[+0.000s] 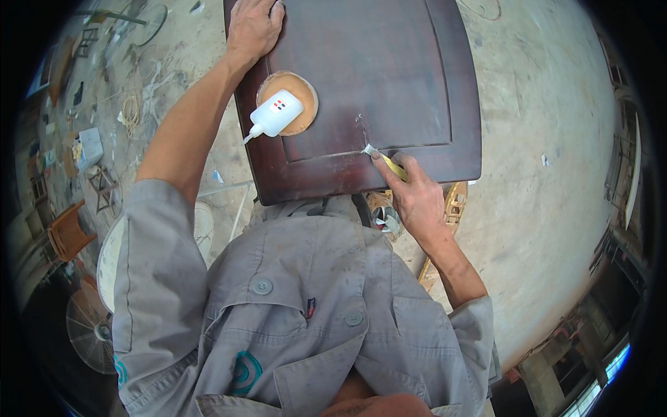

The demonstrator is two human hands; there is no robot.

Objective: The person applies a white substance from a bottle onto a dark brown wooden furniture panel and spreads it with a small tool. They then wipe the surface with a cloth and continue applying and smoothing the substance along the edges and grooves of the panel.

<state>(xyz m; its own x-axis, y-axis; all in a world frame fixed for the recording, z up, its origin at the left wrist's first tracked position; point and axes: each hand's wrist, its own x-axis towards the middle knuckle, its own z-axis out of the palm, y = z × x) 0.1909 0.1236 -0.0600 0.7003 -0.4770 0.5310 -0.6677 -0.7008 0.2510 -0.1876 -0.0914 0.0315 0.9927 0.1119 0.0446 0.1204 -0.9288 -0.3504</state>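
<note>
A dark reddish-brown wooden panel (pixel 375 62) with a raised centre field lies in front of me. My left hand (pixel 254 26) grips its far left edge, the fingers partly cut off by the picture's top. My right hand (pixel 418 198) is closed around a yellow utility knife (pixel 396 169). The knife's metal tip touches the groove near the panel's near edge, and my index finger lies along it. Pale scuff marks (pixel 360 125) show just beyond the tip. On the panel's left side, a white squeeze bottle (pixel 278 113) with a narrow nozzle lies on a round tan pad (pixel 306 118).
Beneath the panel's near edge stands a container (pixel 386 221) with mixed contents. A yellowish wooden piece (pixel 455 203) is right of it. On the left are a floor fan (pixel 87 326), a brown chair-like piece (pixel 71 231), a white box (pixel 90 148) and coiled cord (pixel 130 111).
</note>
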